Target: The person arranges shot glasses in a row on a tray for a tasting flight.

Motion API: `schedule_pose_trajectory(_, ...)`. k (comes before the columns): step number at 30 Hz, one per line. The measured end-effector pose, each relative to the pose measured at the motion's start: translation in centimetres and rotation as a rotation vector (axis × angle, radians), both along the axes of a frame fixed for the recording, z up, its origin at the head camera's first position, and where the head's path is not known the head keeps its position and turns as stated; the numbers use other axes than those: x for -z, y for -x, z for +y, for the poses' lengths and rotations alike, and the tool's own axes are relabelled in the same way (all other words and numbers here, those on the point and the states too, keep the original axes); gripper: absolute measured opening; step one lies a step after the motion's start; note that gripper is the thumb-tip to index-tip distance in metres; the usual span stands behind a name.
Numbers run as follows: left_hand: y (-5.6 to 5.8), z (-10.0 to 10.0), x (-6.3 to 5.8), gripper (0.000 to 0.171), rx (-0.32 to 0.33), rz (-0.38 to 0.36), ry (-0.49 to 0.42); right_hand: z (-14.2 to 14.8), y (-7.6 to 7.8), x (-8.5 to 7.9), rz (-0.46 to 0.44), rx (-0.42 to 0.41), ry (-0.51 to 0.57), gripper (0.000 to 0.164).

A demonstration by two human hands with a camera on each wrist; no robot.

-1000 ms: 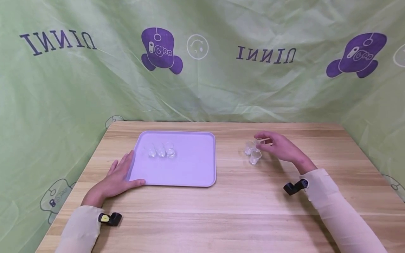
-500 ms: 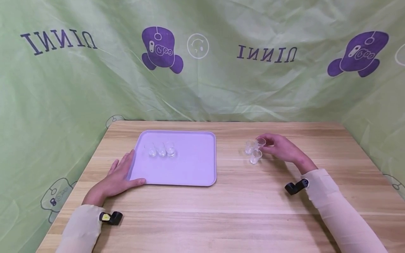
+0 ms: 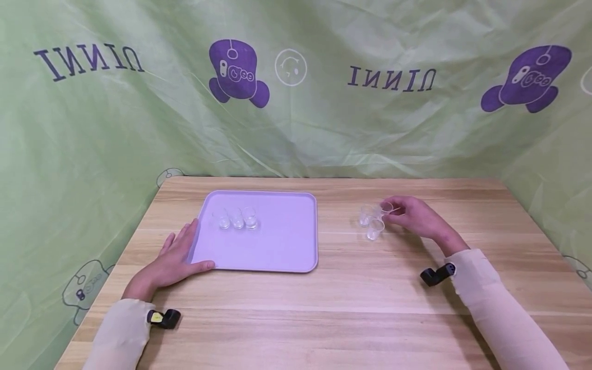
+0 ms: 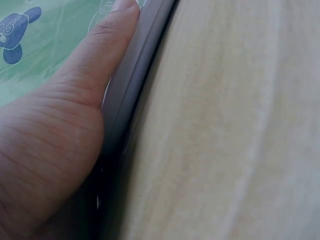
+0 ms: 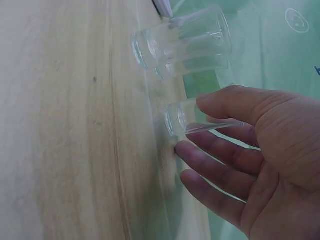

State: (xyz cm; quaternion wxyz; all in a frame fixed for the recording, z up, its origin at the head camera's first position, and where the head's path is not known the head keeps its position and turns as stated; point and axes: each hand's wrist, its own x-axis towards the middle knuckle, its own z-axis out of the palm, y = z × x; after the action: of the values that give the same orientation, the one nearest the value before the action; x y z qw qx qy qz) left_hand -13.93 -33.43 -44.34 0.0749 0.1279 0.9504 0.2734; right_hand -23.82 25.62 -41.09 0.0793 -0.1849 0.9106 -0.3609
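My right hand [image 3: 413, 216] holds a small clear shot glass [image 5: 176, 119] between thumb and fingers, the glass upright close to the tabletop. Just left of it stand two more shot glasses, one behind [image 3: 365, 217] and one in front [image 3: 375, 230]; they overlap in the right wrist view. On the left, my left hand [image 3: 173, 259] rests at the near left corner of a lilac tray [image 3: 277, 252]. Its fingers stretch along the tray's left edge and its thumb [image 4: 95, 55] lies along the front rim. Three shot glasses [image 3: 238, 218] stand in a row on the tray.
The wooden table [image 3: 296, 318] runs up to a green printed cloth [image 3: 319, 133], which hangs behind it and along both sides. A small black camera is strapped at each sleeve cuff.
My right hand has shifted slightly right, and its fingers have settled around the rear right glass, which has moved a little right of the other two. The left hand and tray hold still.
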Motion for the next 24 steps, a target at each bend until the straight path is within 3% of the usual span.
schedule_pose_trajectory(12, 0.1, 0.1, 0.0, 0.120, -0.003, 0.012, 0.005, 0.5, -0.5, -1.1, 0.052, 0.047, -0.037, 0.042)
schedule_pose_trajectory(24, -0.1, 0.2, -0.2, 0.119, -0.004, 0.014, 0.005, -1.1, -0.9, -2.9, 0.156, 0.065, 0.016, 0.042)
